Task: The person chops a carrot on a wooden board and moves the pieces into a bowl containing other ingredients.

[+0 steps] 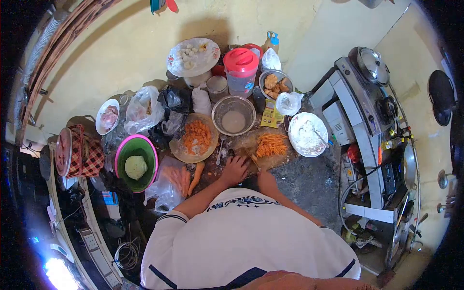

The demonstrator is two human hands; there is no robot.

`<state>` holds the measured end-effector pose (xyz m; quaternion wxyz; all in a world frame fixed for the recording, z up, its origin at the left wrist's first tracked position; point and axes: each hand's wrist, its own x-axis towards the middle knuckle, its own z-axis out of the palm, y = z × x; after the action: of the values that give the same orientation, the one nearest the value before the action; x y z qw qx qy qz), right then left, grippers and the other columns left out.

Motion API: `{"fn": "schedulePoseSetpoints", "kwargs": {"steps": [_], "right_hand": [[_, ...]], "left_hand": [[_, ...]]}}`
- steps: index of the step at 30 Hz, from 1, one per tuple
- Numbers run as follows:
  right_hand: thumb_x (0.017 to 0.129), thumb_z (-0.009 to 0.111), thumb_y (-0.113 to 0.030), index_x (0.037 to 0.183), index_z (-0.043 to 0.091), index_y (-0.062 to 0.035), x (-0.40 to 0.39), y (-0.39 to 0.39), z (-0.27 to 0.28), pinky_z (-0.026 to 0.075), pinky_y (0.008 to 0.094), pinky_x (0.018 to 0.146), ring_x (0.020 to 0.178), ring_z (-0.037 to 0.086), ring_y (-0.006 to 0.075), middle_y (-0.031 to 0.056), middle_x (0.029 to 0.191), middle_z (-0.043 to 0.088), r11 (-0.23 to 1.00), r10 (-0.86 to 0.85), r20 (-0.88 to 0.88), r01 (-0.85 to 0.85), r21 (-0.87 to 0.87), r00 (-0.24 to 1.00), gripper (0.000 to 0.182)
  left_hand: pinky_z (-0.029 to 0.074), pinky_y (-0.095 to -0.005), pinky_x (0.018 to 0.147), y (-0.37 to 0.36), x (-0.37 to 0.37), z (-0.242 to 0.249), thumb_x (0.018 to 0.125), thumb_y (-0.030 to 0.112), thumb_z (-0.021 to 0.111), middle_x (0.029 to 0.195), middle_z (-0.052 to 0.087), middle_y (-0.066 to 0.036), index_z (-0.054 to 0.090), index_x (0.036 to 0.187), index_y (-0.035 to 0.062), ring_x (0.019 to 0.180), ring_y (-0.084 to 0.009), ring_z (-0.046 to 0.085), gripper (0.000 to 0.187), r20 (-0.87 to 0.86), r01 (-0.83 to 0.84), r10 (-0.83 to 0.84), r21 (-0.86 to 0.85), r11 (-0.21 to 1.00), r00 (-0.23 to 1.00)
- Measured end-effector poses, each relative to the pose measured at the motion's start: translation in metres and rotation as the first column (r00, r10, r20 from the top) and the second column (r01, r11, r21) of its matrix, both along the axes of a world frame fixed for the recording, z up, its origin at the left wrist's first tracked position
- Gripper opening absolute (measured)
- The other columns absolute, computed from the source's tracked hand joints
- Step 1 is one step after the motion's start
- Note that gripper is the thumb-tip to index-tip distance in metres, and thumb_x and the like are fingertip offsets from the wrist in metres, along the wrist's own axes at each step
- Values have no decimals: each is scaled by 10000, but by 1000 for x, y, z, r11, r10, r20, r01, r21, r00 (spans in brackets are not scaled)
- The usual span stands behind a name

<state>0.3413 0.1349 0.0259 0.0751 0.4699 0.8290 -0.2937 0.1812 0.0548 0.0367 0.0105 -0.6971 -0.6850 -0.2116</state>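
My left hand (235, 169) rests at the near left edge of the round cutting board (282, 158), fingers spread and pointing down; anything under the fingertips is hidden. Close beside it, my right hand (265, 180) is closed around what looks like a knife (255, 159), its thin blade pointing away from me. Carrot strips (271, 145) lie in a pile on the board, just beyond the right hand. A spoon (220, 151) lies left of the board. Whole carrots (182, 180) sit in and beside a clear plastic bag, left of my left forearm.
A bowl of chopped orange pieces (197, 137), a metal bowl with pale liquid (235, 121) and a white bowl of flour-like powder (308, 134) surround the board. A green basin (137, 163) holds a cabbage. Behind stands a red-lidded pitcher (241, 72). A stove (360, 92) is at right.
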Motion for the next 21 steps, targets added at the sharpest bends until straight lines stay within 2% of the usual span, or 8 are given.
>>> {"fn": "schedulePoseSetpoints", "kwargs": {"steps": [2, 4, 7, 11, 15, 17, 19, 21], "right_hand": [[875, 490, -190, 1019, 429, -20, 8, 2, 20, 458, 523, 634, 753, 586, 425, 239, 819, 595, 994, -2, -145, 18, 109, 989, 232], [864, 503, -184, 1028, 450, -21, 16, 8, 30, 456, 512, 646, 766, 580, 410, 225, 825, 591, 982, -1, -147, 28, 187, 989, 237], [847, 523, -181, 1024, 500, -27, 22, 15, 47, 451, 490, 664, 786, 570, 384, 201, 823, 589, 959, 14, -118, 20, 284, 993, 236], [822, 552, -196, 927, 571, -40, 25, 18, 61, 447, 457, 657, 759, 566, 363, 177, 799, 595, 904, 65, -98, -17, 428, 993, 189], [826, 557, -217, 926, 573, -40, 34, 25, 84, 445, 477, 651, 744, 573, 370, 180, 766, 592, 890, 63, -149, 12, 456, 987, 204], [846, 542, -235, 944, 581, -22, 36, 28, 92, 451, 490, 671, 767, 584, 394, 209, 793, 605, 978, -99, -193, 131, 164, 976, 237], [861, 520, -252, 949, 583, -11, 41, 35, 71, 453, 493, 685, 784, 584, 407, 223, 813, 608, 993, -45, -224, 68, 93, 974, 264], [876, 499, -269, 953, 586, 1, 40, 39, 50, 455, 495, 699, 801, 584, 421, 238, 833, 612, 1000, 7, -258, -1, 24, 966, 293]], "left_hand": [[331, -466, 870, 5, 1, -1, 727, 242, 612, 1149, 511, -112, 595, 1043, 61, 1063, -272, 451, 365, -13, 15, -15, 7, 1000, 1000], [287, -524, 921, 14, 0, -3, 719, 266, 619, 1199, 475, -130, 560, 1147, 117, 1124, -315, 407, 456, 164, -40, 52, -76, 996, 985], [244, -547, 963, 17, 1, 9, 736, 330, 602, 1220, 445, -152, 537, 1182, 129, 1157, -337, 374, 494, 230, -68, 72, -26, 997, 970], [168, -588, 994, 32, 13, 23, 772, 442, 566, 1224, 431, -172, 507, 1215, 125, 1199, -353, 338, 548, 25, 152, -156, 126, 980, 987], [151, -602, 996, 31, 2, 21, 769, 481, 555, 1238, 419, -177, 484, 1246, 132, 1218, -355, 317, 595, 80, -44, 41, 40, 998, 996], [168, -594, 993, 24, -14, 23, 765, 458, 564, 1236, 425, -175, 490, 1233, 128, 1211, -350, 325, 578, 143, -129, 120, 57, 990, 982], [253, -530, 984, 11, -37, 28, 755, 366, 580, 1178, 465, -187, 490, 1182, 53, 1128, -391, 385, 537, 271, -219, 205, 19, 976, 940], [299, -486, 962, -4, -67, 26, 717, 263, 616, 1058, 515, -175, 524, 1122, 94, 1048, -370, 442, 448, 317, -369, 337, 46, 928, 887]]}}
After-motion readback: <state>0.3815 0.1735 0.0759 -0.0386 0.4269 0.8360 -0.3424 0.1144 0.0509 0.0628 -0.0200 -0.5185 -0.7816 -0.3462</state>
